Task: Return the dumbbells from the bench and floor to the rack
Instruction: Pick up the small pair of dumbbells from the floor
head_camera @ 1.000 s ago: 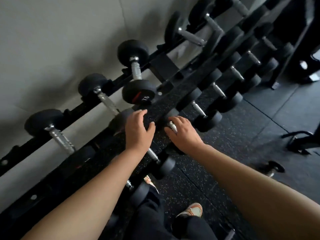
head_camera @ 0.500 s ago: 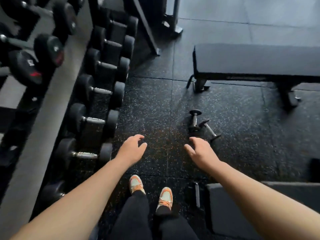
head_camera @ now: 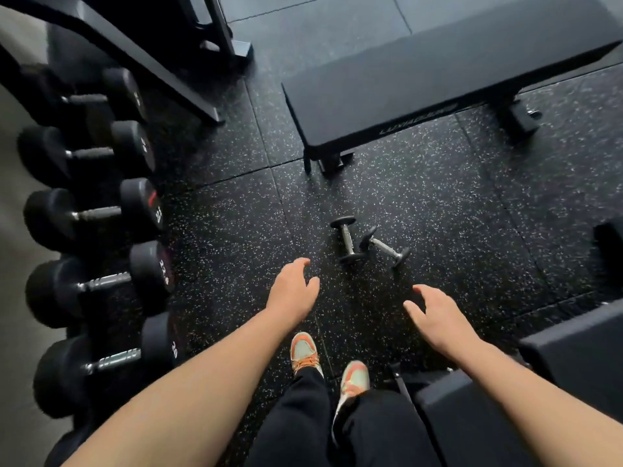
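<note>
While both hands, left hand [head_camera: 292,291] and right hand [head_camera: 438,315], hang open and empty, two small dumbbells [head_camera: 369,246] lie touching on the floor [head_camera: 455,203] just beyond them, near the bench [head_camera: 421,79]

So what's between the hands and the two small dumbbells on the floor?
Only bare speckled floor separates the hands from the small dumbbells, per the head view.

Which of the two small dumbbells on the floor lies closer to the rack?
The left small dumbbell, its handle pointing toward the bench. The angled one beside it lies further from the rack, out toward the right hand.
</note>
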